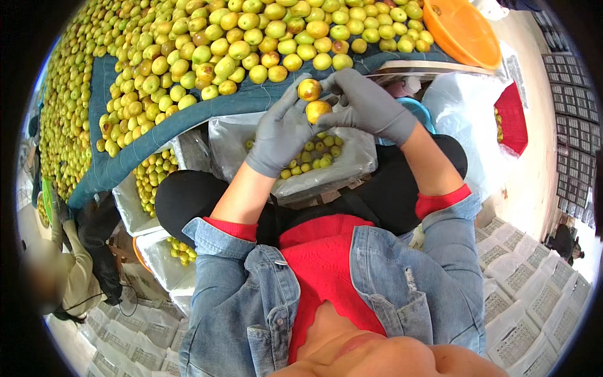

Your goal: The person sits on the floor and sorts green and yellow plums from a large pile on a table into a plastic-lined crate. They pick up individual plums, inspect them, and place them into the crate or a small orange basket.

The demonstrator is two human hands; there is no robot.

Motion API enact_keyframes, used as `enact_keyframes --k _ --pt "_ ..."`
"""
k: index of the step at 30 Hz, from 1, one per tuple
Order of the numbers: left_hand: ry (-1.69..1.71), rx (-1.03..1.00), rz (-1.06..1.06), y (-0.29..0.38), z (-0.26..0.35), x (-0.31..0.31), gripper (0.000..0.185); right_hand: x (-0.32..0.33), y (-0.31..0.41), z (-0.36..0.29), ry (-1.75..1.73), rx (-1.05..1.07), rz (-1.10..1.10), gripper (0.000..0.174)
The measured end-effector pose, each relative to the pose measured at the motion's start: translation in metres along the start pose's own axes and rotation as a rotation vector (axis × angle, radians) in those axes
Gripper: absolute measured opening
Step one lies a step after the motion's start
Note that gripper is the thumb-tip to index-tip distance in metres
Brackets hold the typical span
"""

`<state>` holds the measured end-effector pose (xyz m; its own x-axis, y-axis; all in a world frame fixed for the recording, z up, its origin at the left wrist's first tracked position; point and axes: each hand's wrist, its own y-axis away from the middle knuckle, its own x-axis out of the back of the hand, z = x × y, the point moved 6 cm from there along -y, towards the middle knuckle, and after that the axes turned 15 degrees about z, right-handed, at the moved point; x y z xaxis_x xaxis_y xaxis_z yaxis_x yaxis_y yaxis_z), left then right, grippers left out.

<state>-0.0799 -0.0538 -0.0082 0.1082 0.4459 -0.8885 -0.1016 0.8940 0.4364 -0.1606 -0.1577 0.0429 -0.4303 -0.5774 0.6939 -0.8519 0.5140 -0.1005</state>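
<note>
My left hand [278,129], in a grey glove, is raised palm up over a plastic-lined crate [301,187]. Against its fingers rests a yellow-brown jujube-like fruit [309,90]. My right hand [370,106], gloved the same way, has its fingers around a second such fruit [319,112], just below the first and close to my left palm. Which fingers bear each fruit is partly hidden. Beyond both hands, a great many green and yellow fruits [238,49] cover a table with a dark blue cloth edge [212,108]. More fruits lie in the crate beneath my hands.
An orange basket [464,33] stands at the table's right corner. Right of my knees are a blue basin [417,113], clear plastic sheeting [464,118] and a red container [512,118]. Lined crates [127,207] hold fruit at left, near another person [80,268]. Stacked crates [513,301] stand behind.
</note>
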Motion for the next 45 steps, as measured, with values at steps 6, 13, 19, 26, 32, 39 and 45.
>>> enact_keyframes --k 6,13,19,26,32,39,45 --pt "-0.156 -0.173 0.027 0.001 0.012 0.002 0.036 -0.022 -0.001 0.002 -0.041 0.151 0.064 0.054" --pt "-0.217 -0.176 0.13 -0.01 0.018 0.021 0.033 -0.009 -0.002 0.013 -0.544 0.011 0.09 0.045" --pt "-0.26 -0.154 0.079 -0.012 0.016 0.019 0.043 -0.01 -0.002 0.015 -0.762 -0.098 0.053 0.044" --pt "-0.392 -0.14 0.106 -0.008 0.014 0.02 0.052 -0.01 -0.003 0.016 -0.772 -0.165 0.048 0.044" --pt "-0.463 -0.185 0.036 -0.008 0.009 0.018 0.049 -0.018 -0.002 0.018 -0.582 -0.17 0.007 0.054" --pt "-0.793 -0.285 0.169 -0.006 0.004 0.013 0.039 -0.002 -0.004 0.001 -0.155 0.167 0.115 0.05" --pt "-0.819 -0.199 0.204 -0.005 -0.002 0.011 0.049 0.083 -0.037 0.025 -0.033 0.122 0.428 0.049"
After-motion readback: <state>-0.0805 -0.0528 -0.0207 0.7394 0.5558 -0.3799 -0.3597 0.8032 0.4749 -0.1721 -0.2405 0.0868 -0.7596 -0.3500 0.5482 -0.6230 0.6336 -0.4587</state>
